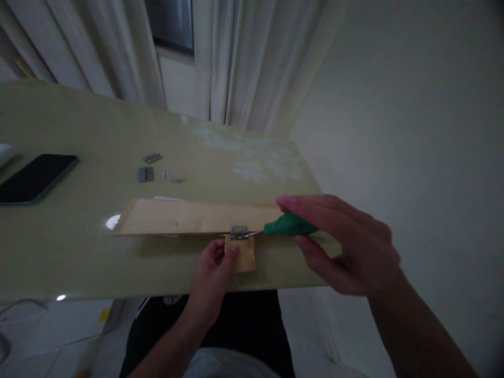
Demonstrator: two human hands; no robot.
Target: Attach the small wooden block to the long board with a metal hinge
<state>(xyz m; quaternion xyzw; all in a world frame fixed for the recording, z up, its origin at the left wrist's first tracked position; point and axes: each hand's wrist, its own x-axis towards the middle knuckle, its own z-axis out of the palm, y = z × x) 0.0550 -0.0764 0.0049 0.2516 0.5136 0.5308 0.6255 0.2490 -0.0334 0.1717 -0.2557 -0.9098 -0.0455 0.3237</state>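
A long wooden board (pixel 185 216) lies across the pale green table (pixel 79 252). A small wooden piece (pixel 244 255) sits against its near edge, joined by a small metal hinge (pixel 239 232). My left hand (pixel 212 273) pinches the small wooden piece at its left edge. My right hand (pixel 342 241) is wrapped round the green handle of a screwdriver (pixel 289 224). The screwdriver's metal tip rests on the hinge.
Two spare hinges (pixel 146 174), (pixel 152 157) and some loose screws (pixel 173 177) lie further back on the table. A dark phone (pixel 35 177) rests at the left, beside a white object (pixel 6 153). Curtains (pixel 236 63) hang behind; a wall is at right.
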